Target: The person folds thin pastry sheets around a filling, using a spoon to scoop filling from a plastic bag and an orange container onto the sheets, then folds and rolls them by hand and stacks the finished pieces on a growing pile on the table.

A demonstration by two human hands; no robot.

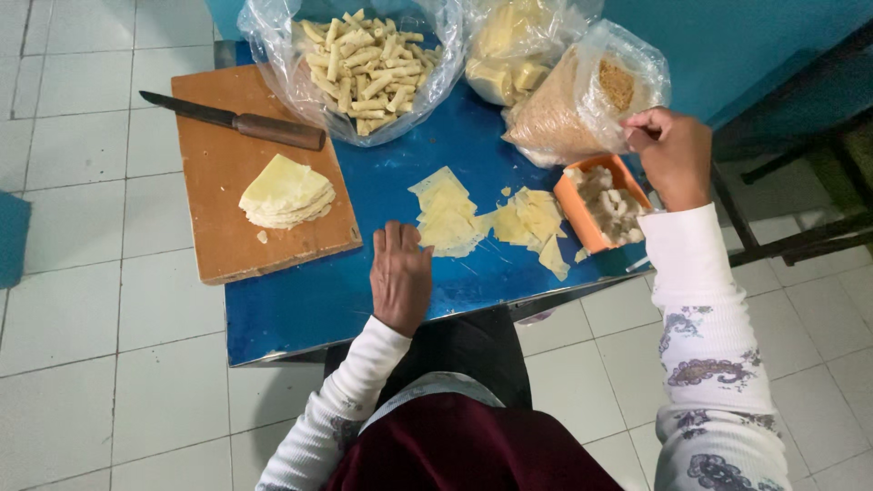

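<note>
My left hand point(400, 275) lies flat on the blue table point(300, 309), fingers together, touching the near edge of a pile of thin yellow dough sheets point(446, 218). More cut sheets point(532, 223) lie just to the right. My right hand point(673, 155) is raised over an orange tub point(573, 207) of white filling chunks, its fingers pinched at the rim of a clear bag of brown crumbs point(568, 114). Whether it holds anything between the fingertips is hidden.
A wooden cutting board point(218, 173) at the left carries a stack of yellow sheets point(285, 193) and a knife point(232, 120). A clear bag of rolled sticks point(364, 59) and a bag of yellow blocks point(509, 55) stand at the back. White tiled floor surrounds the table.
</note>
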